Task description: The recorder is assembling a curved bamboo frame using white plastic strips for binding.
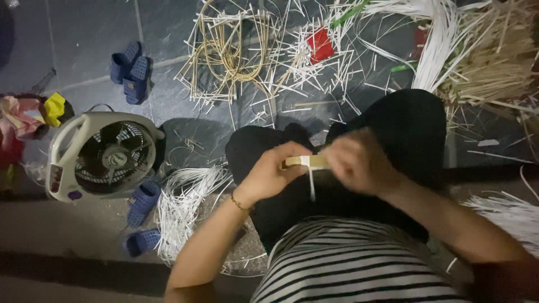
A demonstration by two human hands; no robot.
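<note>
Bamboo slat [306, 161]: short, pale tan, held level over the lap, between both hands; landmark for all places below.
White strip [310, 180]: thin, wrapped across the middle of the slat, loose end hanging straight down below it.
Left hand [273, 171]: at the slat's left end; fingers [293, 151] curled shut around that end, thumb beneath; thin bracelet on the wrist.
Right hand [355, 163]: at the slat's right end, blurred; fingers folded over that end, closed on it as far as can be seen.
Dark trousers [393, 129]: directly behind and beneath the slat, knees raised.
Striped shirt [359, 264]: below the slat, black and white bands.
White strip bundle [188, 202]: lower left of the slat, fanned out on the floor.
Box fan [101, 154]: far left of the slat, lying face up, pale housing, dark grille.
Blue sandals [131, 70]: upper left of the slat, one pair beyond the fan; a second pair [143, 216] below the fan.
Cut offcuts and cane coil [241, 53]: above the slat, scattered over the dark floor [84, 33].
Red object [321, 45]: above the slat, among the offcuts.
Long white and straw-coloured strips [477, 50]: upper right of the slat, heaped.
</note>
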